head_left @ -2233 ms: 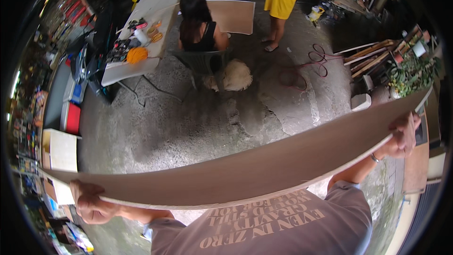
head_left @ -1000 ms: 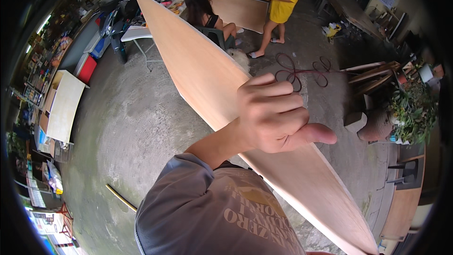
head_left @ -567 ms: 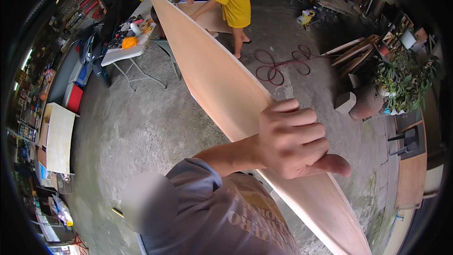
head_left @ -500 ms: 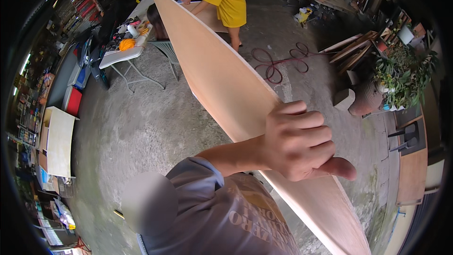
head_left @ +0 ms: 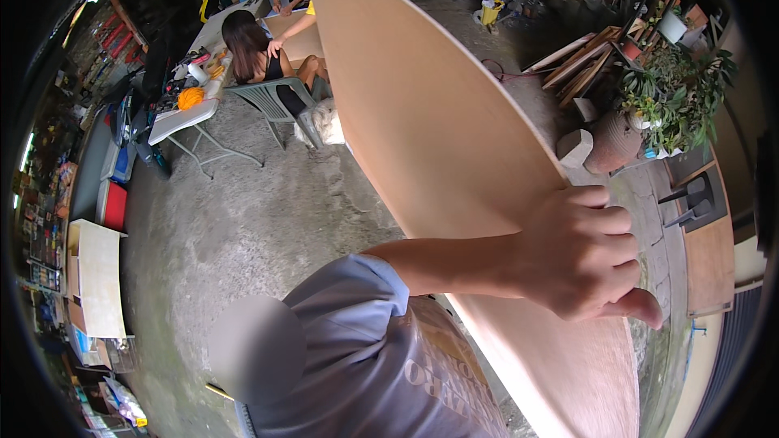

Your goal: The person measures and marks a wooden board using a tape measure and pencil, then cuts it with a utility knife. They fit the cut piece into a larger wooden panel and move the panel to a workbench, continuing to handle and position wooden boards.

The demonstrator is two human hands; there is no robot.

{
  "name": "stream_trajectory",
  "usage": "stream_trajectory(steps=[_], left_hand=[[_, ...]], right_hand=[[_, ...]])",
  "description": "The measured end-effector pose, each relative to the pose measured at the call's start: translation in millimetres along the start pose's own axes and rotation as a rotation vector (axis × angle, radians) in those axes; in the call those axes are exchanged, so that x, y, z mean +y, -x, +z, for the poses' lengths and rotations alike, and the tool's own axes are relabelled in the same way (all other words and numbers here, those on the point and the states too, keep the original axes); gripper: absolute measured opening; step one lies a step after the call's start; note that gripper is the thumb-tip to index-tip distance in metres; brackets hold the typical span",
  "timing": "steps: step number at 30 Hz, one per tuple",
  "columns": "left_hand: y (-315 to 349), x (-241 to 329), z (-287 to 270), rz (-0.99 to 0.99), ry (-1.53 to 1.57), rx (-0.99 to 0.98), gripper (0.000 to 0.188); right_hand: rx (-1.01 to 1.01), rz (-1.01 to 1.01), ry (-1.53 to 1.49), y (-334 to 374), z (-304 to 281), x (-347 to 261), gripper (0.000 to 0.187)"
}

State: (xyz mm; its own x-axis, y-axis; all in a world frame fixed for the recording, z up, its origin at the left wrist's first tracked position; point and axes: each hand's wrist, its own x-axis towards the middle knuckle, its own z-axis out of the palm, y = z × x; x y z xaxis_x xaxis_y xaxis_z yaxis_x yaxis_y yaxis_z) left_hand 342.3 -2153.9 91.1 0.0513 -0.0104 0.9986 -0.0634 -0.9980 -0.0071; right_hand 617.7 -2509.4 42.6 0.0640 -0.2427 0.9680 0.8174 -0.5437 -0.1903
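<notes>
The left hand [head_left: 580,255] grasps the upper-right edge of a large thin pale-brown wooden board [head_left: 430,113], aslant above the grey concrete floor [head_left: 235,219]; the right hand is out of view. Carrying seems the step underway; any next turn would call for clearance from the grey-green slatted plastic chair [head_left: 269,98]

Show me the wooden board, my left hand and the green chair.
Wooden board [head_left: 446,138]: head view, its broad face.
Left hand [head_left: 586,251]: head view, back of the hand.
Green chair [head_left: 271,98]: head view, backrest.
</notes>
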Motion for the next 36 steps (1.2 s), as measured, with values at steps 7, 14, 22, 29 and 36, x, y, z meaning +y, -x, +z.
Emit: stream_trajectory(steps=[7,14,22,29,36], left_hand=[[-6,-19,31,0.019,0.185,0.039,0.064],[-20,-81,58,-0.021,0.207,0.103,0.059],[-44,-237,43,-0.036,0.098,0.042,0.059],[-57,-438,38,-0.073,0.041,0.076,0.058],[-69,-651,61,-0.098,0.029,0.052,0.061]], right_hand=[[0.002,-0.033,0.013,-6,3,-20,0.053],[0.008,-0.061,0.049,-4,27,-51,0.054],[0.025,-0.115,0.113,15,98,-123,0.054],[0.033,-0.181,0.166,47,230,-241,0.054],[0.020,-0.182,0.186,83,400,-364,0.055]])
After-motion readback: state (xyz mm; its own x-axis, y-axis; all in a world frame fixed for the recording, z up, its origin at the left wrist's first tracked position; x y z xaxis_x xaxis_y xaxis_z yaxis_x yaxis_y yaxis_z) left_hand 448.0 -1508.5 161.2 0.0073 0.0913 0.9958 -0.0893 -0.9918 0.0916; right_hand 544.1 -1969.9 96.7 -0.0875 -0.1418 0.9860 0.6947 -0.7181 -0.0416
